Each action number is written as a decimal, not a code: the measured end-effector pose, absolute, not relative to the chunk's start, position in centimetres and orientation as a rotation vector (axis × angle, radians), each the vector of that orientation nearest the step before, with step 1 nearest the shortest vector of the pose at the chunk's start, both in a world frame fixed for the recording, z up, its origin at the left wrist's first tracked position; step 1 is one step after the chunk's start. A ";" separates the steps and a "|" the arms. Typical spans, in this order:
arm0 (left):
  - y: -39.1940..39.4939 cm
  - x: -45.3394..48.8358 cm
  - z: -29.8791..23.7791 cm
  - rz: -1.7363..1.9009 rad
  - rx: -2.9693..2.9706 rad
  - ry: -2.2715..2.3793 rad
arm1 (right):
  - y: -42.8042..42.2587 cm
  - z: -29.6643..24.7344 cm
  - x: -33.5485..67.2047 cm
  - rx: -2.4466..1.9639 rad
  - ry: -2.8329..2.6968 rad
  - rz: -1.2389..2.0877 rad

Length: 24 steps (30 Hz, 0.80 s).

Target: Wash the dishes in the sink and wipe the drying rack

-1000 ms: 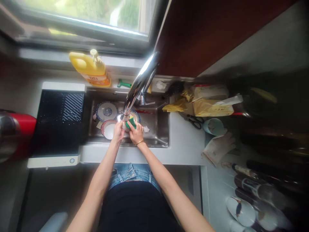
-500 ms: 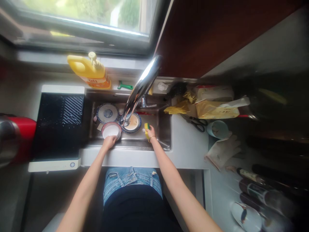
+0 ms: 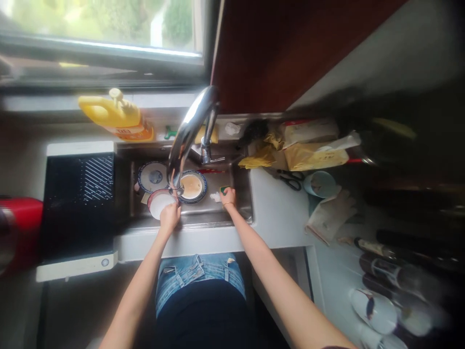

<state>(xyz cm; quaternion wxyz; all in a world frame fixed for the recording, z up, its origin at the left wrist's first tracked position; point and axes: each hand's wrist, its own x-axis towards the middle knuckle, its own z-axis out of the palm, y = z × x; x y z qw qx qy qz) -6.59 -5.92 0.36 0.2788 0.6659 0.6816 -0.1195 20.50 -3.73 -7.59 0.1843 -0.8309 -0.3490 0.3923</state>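
Note:
In the head view, my left hand (image 3: 170,214) grips the right rim of a pinkish bowl with a white inside (image 3: 159,205), which sits low in the steel sink (image 3: 203,213). My right hand (image 3: 228,197) is closed on a green and yellow sponge (image 3: 224,190) at the sink's right side. A white crumpled-looking lump (image 3: 215,197) lies just left of that hand. Behind the bowl rests a blue-patterned plate (image 3: 145,178). Right of it stands a blue-rimmed dish (image 3: 192,187) with brownish liquid in it. The faucet spout (image 3: 189,126) arches over the dishes, partly hiding them.
Left of the sink is a black-topped appliance (image 3: 72,208). Behind the sink stand a yellow detergent jug (image 3: 116,118) and a green-handled tool (image 3: 170,132). On the right are yellow gloves (image 3: 258,159), scissors (image 3: 290,181), a pale cup (image 3: 319,184) and a whitish glove (image 3: 329,215).
The view has shifted slightly. My left hand has moved toward the bowl's right side. My right hand has carried the sponge rightward, away from the dish; its green side now shows.

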 end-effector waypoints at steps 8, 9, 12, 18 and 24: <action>-5.5 1.8 3.3 0.133 1.780 1.442 | -9.4 -2.0 17.7 -1.797 -0.920 1.272; -5.7 2.8 3.5 0.187 1.752 1.377 | -10.6 -1.2 17.7 -1.693 -0.866 1.304; -6.8 6.6 4.3 0.281 1.678 1.171 | -15.2 1.0 18.7 -1.529 -0.602 1.275; -11.8 16.5 6.7 0.194 1.584 0.799 | -27.8 5.1 25.0 -1.473 0.021 0.821; -21.5 26.1 6.6 0.001 1.351 0.641 | -42.5 6.2 34.6 -1.479 0.330 0.425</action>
